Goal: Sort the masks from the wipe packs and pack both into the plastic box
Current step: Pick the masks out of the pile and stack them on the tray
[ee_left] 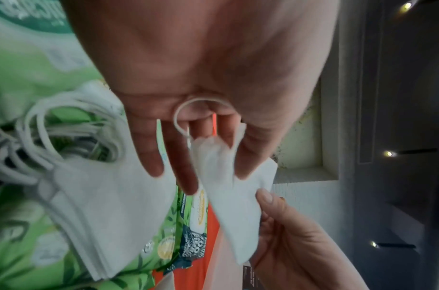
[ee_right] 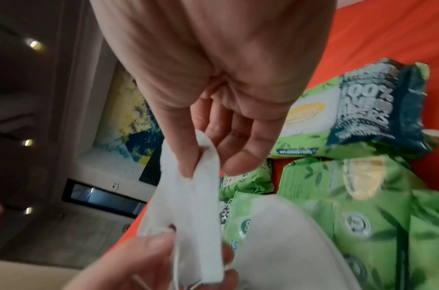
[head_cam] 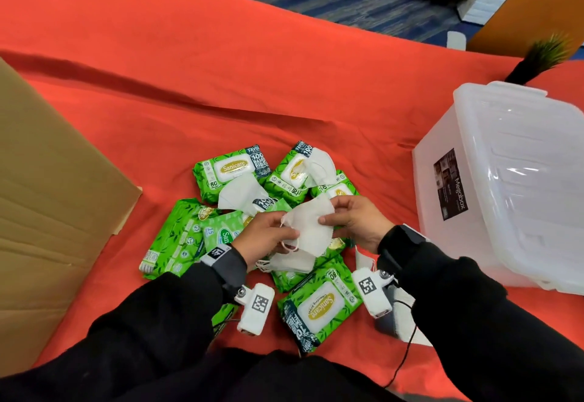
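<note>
Both hands, left hand [head_cam: 265,233] and right hand [head_cam: 357,224], pinch one mask [head_cam: 311,223]. Wipe packs [head_cam: 320,306] partly hidden beneath. Wrist views blurred.

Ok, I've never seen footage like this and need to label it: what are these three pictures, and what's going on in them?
No machine here: a person wears three cameras. The wide picture comes from the head, looking down; the two close-ups come from cameras strapped to each wrist, looking along the fingers. On the orange cloth lies a heap of green wipe packs mixed with white masks. The left hand and right hand together pinch one white mask above the heap. To the right stands the plastic box, which looks closed by its lid; a cardboard sheet lies on the left.
</note>
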The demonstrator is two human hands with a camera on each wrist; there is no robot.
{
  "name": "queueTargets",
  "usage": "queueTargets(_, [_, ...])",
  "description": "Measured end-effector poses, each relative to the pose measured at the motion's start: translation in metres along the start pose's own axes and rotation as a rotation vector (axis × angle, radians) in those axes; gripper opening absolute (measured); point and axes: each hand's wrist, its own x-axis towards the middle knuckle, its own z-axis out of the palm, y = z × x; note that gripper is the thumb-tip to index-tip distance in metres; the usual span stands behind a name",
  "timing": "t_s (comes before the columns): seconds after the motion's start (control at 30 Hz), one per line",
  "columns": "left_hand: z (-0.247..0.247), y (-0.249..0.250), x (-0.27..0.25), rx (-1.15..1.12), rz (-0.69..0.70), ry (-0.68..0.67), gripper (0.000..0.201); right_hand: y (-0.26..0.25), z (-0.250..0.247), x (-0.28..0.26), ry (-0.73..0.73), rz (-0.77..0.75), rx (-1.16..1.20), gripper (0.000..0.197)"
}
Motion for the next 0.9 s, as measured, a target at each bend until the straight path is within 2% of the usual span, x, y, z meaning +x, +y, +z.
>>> queueTargets(0.1, [-0.007,0.003,0.003,-0.004,0.032,-0.053,0.045,-0.013,0.003,0.013,-0.085,-0.007,-0.166,0.020])
queueTargets(0.13, [-0.008,0.004,0.005,-0.026,0.045,-0.059,0.047,-0.017,0.004,0.019,-0.129,0.004,-0.217,0.016])
queueTargets(0.2, [-0.007,0.006,0.010,-0.027,0.084,-0.027,0.036,-0.029,0.006,0.032,-0.198,0.022,-0.272,0.012])
queueTargets(0.27, [-0.010,0.008,0.015,0.008,0.113,0.059,0.023,-0.041,0.005,0.044,-0.203,0.025,-0.238,0.004])
queueTargets(0.33, [-0.016,0.009,0.019,-0.002,0.113,0.115,0.020,-0.050,-0.005,0.066,-0.075,0.007,-0.183,0.009])
queueTargets(0.43, [-0.030,0.009,0.021,-0.051,0.087,0.185,0.022,-0.054,-0.031,0.109,0.325,-0.037,-0.232,0.004])
queueTargets(0.5, [-0.039,0.010,0.019,-0.070,0.097,0.225,0.023,-0.051,-0.048,0.137,0.476,0.003,-0.335,0.009])
queueTargets(0.6, [-0.054,0.012,0.014,-0.111,0.127,0.262,0.018,-0.043,-0.059,0.165,0.516,0.084,-0.436,0.022])
queueTargets(0.73, [-0.073,0.014,0.013,-0.153,0.119,0.377,0.020,-0.029,-0.057,0.183,0.490,0.105,-0.451,0.022])
queueTargets(0.8, [-0.084,0.010,0.017,-0.120,0.114,0.429,0.018,-0.029,-0.053,0.182,0.567,0.022,-0.397,0.020])
queueTargets(0.87, [-0.096,0.008,0.020,0.037,0.136,0.485,0.007,-0.039,-0.047,0.172,0.618,-0.144,-0.352,0.016])
queueTargets(0.9, [-0.101,0.008,0.021,0.154,0.155,0.513,0.019,-0.047,-0.042,0.164,0.583,-0.225,-0.343,0.014])
